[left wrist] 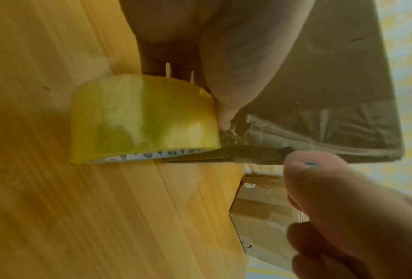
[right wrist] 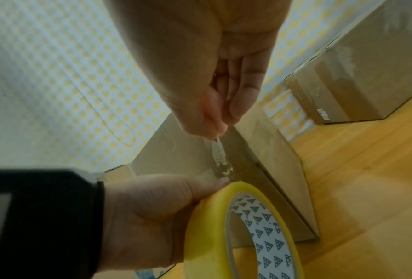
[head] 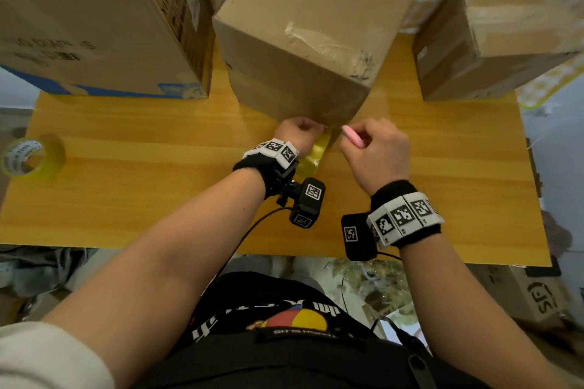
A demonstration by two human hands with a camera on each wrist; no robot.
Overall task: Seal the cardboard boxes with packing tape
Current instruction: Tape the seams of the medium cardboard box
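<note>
Three cardboard boxes (head: 303,41) and two yellow tape rolls stand on the wooden desk (head: 158,183); one spare roll (head: 31,156) at 9 o'clock. The left hand (head: 298,133) grips the other roll (head: 313,155), and the right hand (head: 376,151) pinches a pink cutter (head: 352,135).

three boxes (head: 303,38) along table's (head: 158,199) far side, spare tape roll (head: 31,155) far left, hands before middle box

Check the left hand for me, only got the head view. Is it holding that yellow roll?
Observer: Yes. Left wrist view: the left hand holds the yellow tape roll, which stands on edge on the table, against the middle box at its corner.
Operator: Right hand has a pink tool. Any tape by it?
Observer: Right wrist view: a crumpled clear strip runs from its fingertips down to that box corner, beside the roll.
</note>
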